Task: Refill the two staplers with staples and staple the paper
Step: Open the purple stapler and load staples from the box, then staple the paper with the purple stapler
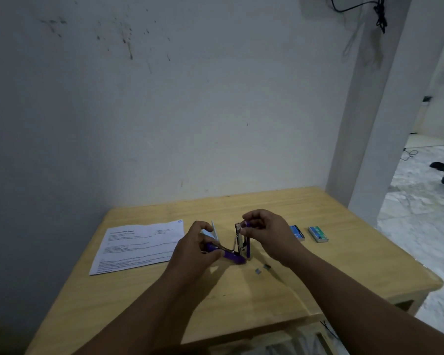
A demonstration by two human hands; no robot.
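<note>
Opened purple stapler (237,248) between hands: left hand (196,248) gripping base, right hand (265,233) pinching raised top.

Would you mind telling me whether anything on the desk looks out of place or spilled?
Yes: two small loose staple pieces lie on the bare table, near the opened purple stapler, apart from the boxes.

Two hands (198,248) (267,233), one purple stapler (237,248), one paper sheet (139,245), two staple boxes (297,233) (317,234), two loose staple strips (257,271) (267,266).
</note>
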